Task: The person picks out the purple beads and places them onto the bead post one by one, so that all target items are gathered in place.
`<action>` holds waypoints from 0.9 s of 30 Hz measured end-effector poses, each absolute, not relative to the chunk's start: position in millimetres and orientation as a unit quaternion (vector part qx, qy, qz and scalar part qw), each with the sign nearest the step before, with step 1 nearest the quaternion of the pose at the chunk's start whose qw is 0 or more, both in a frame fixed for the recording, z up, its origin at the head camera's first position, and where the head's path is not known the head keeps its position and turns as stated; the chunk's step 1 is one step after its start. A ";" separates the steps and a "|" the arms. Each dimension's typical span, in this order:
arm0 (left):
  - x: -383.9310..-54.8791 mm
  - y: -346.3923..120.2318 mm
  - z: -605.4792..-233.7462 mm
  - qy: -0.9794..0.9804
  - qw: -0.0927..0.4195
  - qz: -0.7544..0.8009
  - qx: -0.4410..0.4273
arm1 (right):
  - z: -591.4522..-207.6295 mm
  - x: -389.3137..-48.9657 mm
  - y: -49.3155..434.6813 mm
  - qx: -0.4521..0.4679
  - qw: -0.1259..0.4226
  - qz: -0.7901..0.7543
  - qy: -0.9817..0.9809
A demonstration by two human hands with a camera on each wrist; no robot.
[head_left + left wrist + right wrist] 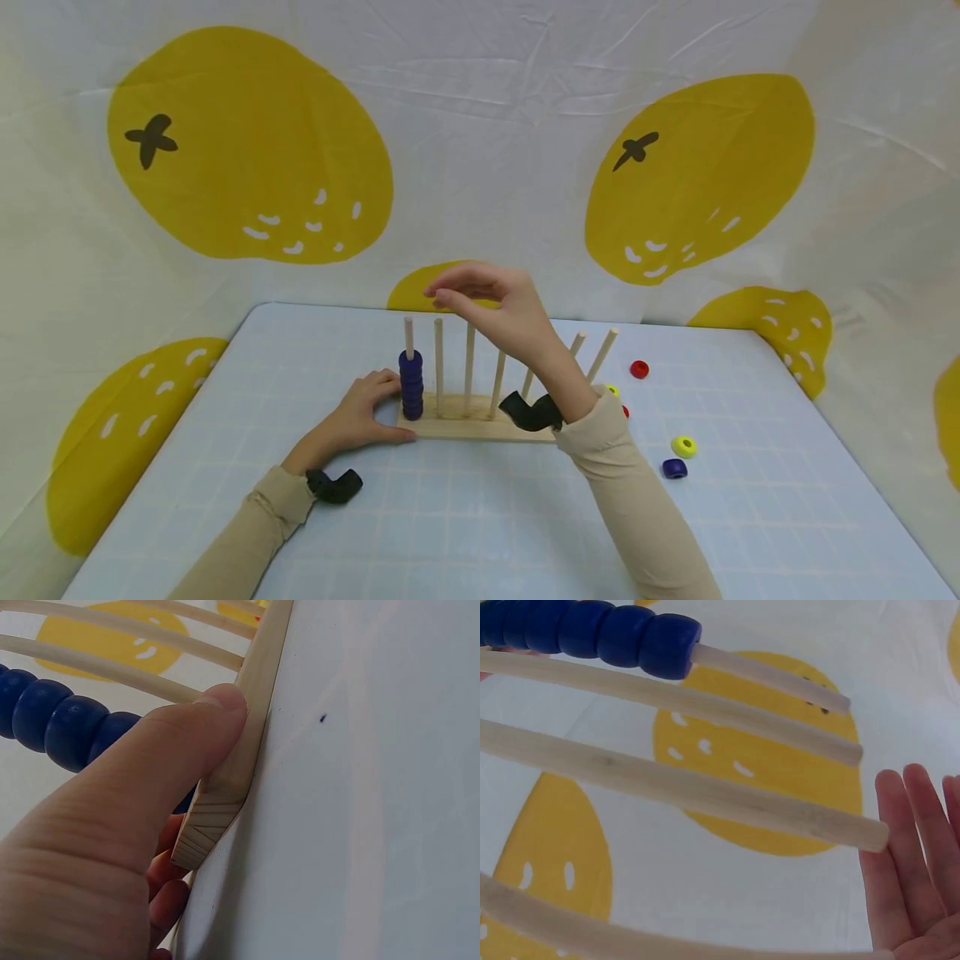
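A wooden peg rack has a pale base [480, 429] with a row of several upright pegs. Dark blue beads [412, 387] are stacked on its leftmost peg, whose tip stays bare. My left hand [360, 412] grips the left end of the base, thumb [202, 724] on the front and fingers curled behind, as the left wrist view shows. Above the pegs, my right hand [502, 312] hovers with its fingers extended and nothing between them. The right wrist view shows that hand [922, 877] beside the bare peg tips. My right forearm hides part of the rack's right side.
Right of the rack lie loose beads: a red bead [639, 369], a yellow bead [684, 446] and a dark blue bead [675, 469]. Another yellow and red bead show partly behind the right sleeve. A lemon-print cloth [487, 167] hangs behind the table [450, 533].
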State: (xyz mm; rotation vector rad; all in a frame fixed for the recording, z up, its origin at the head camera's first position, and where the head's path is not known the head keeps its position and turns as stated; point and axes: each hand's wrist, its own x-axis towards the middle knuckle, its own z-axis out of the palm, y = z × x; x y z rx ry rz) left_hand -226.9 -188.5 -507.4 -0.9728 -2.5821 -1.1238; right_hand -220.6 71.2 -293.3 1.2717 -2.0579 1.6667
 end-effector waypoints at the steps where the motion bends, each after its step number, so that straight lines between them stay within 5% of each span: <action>1: -227.0 -188.7 -508.0 -0.864 0.083 -0.374 -0.327 | -292.8 -219.3 73.1 0.433 0.105 0.565 -0.694; 27: -225.9 -189.2 -507.2 -0.874 0.074 -0.365 -0.312 | -275.1 -169.3 153.9 0.434 0.175 0.500 -0.729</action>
